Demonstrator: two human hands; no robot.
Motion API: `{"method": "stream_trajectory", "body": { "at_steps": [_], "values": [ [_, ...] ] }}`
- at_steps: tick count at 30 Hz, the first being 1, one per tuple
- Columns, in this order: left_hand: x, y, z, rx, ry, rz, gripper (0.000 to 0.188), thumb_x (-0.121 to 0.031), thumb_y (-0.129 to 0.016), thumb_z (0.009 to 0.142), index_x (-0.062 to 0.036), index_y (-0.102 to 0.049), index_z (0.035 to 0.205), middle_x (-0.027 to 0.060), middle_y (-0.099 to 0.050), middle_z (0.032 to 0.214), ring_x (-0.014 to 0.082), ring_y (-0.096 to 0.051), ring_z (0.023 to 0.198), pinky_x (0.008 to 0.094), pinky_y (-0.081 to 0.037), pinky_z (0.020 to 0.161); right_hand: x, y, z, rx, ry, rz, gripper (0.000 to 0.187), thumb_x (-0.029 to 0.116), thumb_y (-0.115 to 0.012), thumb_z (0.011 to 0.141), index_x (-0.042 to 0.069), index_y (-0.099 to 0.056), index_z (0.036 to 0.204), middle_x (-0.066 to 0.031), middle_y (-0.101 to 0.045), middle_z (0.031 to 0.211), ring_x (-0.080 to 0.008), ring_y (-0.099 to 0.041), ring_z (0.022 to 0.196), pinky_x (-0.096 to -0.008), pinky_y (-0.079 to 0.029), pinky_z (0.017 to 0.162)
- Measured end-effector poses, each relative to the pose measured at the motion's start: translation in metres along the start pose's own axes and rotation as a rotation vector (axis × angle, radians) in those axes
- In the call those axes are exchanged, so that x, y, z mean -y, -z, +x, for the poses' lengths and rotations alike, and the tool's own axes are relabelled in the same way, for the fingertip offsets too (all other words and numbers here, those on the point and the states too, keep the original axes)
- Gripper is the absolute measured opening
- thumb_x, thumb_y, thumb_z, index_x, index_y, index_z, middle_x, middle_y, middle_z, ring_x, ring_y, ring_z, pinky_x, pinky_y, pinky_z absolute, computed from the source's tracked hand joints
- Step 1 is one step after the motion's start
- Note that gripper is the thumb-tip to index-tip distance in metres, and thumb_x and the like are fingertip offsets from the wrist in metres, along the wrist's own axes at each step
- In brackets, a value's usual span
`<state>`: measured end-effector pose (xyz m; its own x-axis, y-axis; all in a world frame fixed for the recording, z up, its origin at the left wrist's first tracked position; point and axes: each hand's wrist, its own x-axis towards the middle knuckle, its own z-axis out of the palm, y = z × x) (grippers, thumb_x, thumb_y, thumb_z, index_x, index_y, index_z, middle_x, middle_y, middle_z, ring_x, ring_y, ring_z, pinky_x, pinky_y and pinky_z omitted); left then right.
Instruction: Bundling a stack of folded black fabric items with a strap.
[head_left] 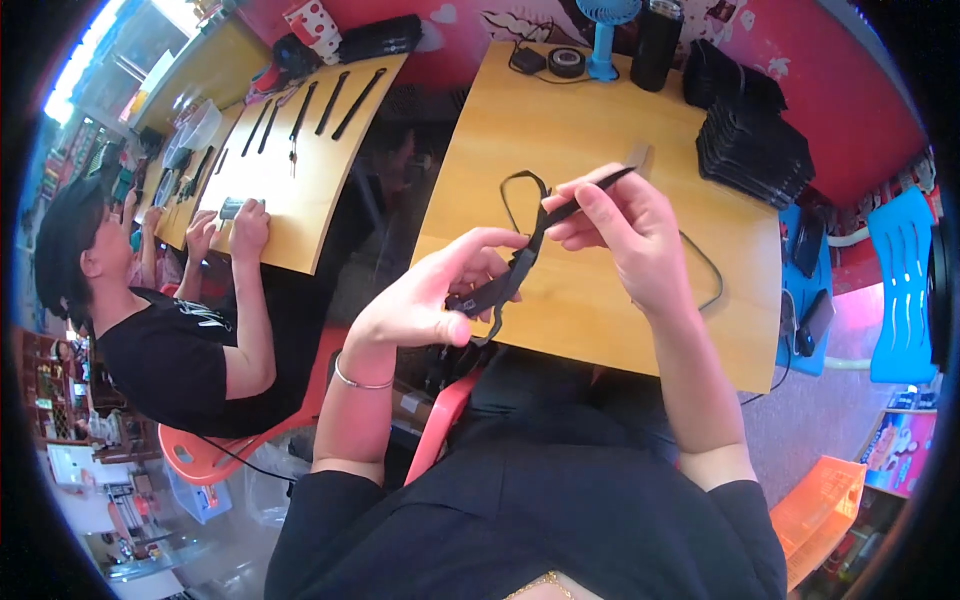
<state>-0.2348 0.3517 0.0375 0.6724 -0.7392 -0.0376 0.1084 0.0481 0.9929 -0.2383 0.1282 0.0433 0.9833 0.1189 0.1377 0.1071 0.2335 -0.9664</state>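
Above the wooden table (590,320) I hold a black strap (527,252) stretched between both hands. My left hand (430,290) is closed around its lower part, where a loose end curls beneath the fingers. Farther right, my right hand (630,235) pinches the upper part between thumb and fingers, and a pointed end sticks out past the thumb. A thin loop of the strap stands up between the hands. A thin dark cord (716,270) curves over the tabletop to the right of my right hand.
Stacked black pouches (752,150) lie at the back right. A blue fan (600,40), a black bottle (657,45) and a round black roll (566,63) stand along the far edge. On the left, a co-worker (170,340) sits at another table (300,215) with several black straps. Blue chair (900,285) at right.
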Motion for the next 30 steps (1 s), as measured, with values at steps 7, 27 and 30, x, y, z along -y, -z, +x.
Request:
{"method": "stream_trajectory", "body": {
  "at_steps": [7, 27, 30],
  "values": [
    [0.006, -0.010, 0.008, -0.135, 0.140, 0.218, 0.035, -0.016, -0.060, 0.088, 0.0021, -0.044, 0.113, 0.0053, -0.060, 0.077, 0.0069, -0.055, 0.064, 0.0181, -0.042, 0.058, 0.002, -0.011, 0.005, 0.082, 0.008, 0.044, 0.024, 0.015, -0.054, 0.092, -0.004, -0.055, 0.107, -0.0104, -0.062, 0.097, -0.0151, -0.062, 0.087, -0.0261, -0.052, 0.077],
    [0.032, -0.017, 0.023, -0.550, -0.201, -0.404, 0.022, -0.003, -0.057, 0.087, -0.0034, -0.044, 0.104, 0.0147, -0.060, 0.105, 0.0209, -0.062, 0.091, 0.0327, -0.053, 0.079, -0.042, -0.026, -0.029, 0.058, 0.020, -0.379, 0.021, 0.010, -0.065, 0.083, 0.001, -0.054, 0.098, -0.0044, -0.064, 0.083, -0.0113, -0.062, 0.075, -0.0257, -0.050, 0.065],
    [0.038, -0.027, 0.025, -0.602, -0.312, -0.326, 0.019, 0.001, -0.054, 0.086, -0.0021, -0.042, 0.101, 0.0132, -0.059, 0.097, 0.0216, -0.062, 0.090, 0.0326, -0.054, 0.077, -0.052, -0.026, -0.029, 0.031, -0.090, -0.168, 0.016, 0.009, -0.060, 0.086, 0.001, -0.054, 0.099, -0.0045, -0.064, 0.089, -0.0118, -0.061, 0.078, -0.0264, -0.049, 0.070]
  ]
}}
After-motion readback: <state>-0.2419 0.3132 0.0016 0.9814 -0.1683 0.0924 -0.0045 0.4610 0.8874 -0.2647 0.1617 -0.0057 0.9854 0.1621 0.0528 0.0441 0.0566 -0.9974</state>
